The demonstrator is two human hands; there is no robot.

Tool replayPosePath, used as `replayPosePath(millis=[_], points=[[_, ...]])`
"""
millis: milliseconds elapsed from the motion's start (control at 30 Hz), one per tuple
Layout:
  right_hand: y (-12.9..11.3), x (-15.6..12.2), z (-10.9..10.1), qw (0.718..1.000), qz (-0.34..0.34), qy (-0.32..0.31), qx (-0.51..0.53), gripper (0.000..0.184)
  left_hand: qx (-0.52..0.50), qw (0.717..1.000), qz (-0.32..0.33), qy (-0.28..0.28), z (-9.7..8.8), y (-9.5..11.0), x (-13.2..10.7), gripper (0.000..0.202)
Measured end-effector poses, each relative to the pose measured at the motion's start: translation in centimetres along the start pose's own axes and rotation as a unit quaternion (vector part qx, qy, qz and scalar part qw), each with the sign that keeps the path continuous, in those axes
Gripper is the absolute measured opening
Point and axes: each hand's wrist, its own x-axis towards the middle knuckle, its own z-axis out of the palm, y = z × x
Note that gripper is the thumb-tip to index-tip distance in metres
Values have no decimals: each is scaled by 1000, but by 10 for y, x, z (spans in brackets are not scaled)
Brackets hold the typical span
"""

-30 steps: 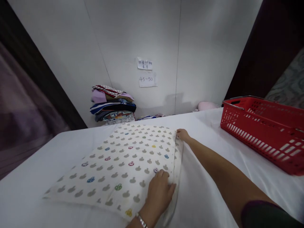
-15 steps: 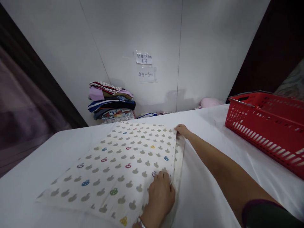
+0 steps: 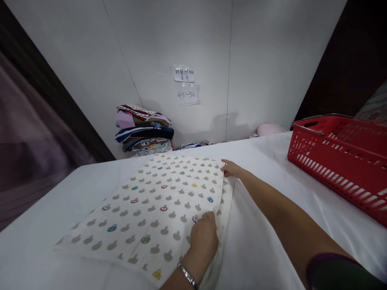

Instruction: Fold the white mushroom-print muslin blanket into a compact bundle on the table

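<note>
A folded cream cloth [image 3: 157,205] printed with small grey and coloured shapes lies flat on the white-covered table [image 3: 272,241]. My left hand [image 3: 204,237], with a metal bracelet at the wrist, is closed on the cloth's right edge near me, fingers curled over the fabric. My right hand [image 3: 231,169] reaches across to the cloth's far right corner and pinches it. Both hands hold the same right-hand edge, which is slightly lifted over a lower layer.
A red plastic basket [image 3: 338,157] stands on the table at the right. A stack of folded clothes [image 3: 143,131] sits against the white wall at the back, below two paper notes [image 3: 186,84]. A pink item [image 3: 269,129] lies at the far edge.
The view shifted slightly. Both hands stay on the cloth's right edge; the left hand has crept a little up along it and the edge looks a bit more raised.
</note>
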Motion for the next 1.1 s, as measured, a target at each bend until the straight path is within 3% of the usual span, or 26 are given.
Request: replayPosePath(millis=[200, 467, 633, 933, 1100], points=[[-8, -1, -11, 998, -36, 45, -21, 62, -24, 998, 48, 17, -4, -5, -11, 44], [-1, -16, -29, 983, -12, 113, -146, 45, 8, 995, 100, -5, 14, 18, -14, 49], [2, -9, -32, 969, -23, 134, -205, 47, -10, 993, 118, 31, 20, 15, -12, 52], [11, 2, -35, 929, -32, 152, -337, 27, -38, 992, 108, 46, 23, 19, -14, 45], [14, 2, -41, 883, -70, 182, -427, 17, -25, 994, 102, 12, 24, 20, -16, 50]])
